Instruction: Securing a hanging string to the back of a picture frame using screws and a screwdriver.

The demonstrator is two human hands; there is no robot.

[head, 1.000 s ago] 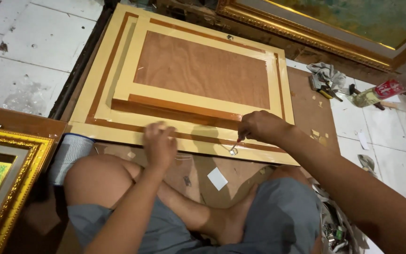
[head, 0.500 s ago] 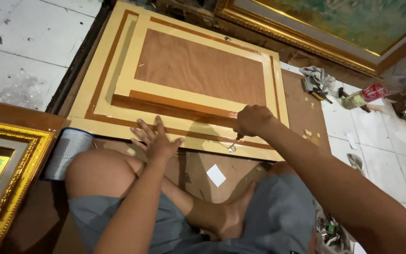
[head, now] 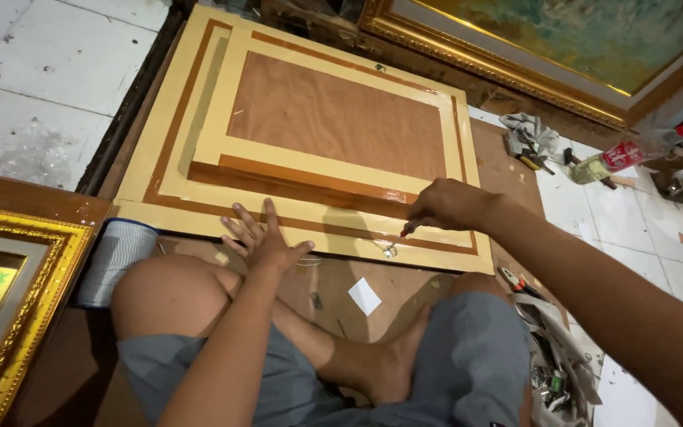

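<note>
on the floor, the frame back (head: 333,119) lies under the flat-open left hand (head: 266,241); right hand's (head: 444,207) grip pinches a small tool (head: 407,230).

Beside us on the left we see an ornate gilded frame (head: 5,292) and a grey roll (head: 116,261). A framed painting (head: 563,47) leans at the top right, above a crumpled rag (head: 533,129), a plastic bottle (head: 622,158) and white floor tiles (head: 41,71).

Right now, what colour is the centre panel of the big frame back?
Reddish-brown wood, bordered in cream; the frame back shows best in the head view.
</note>
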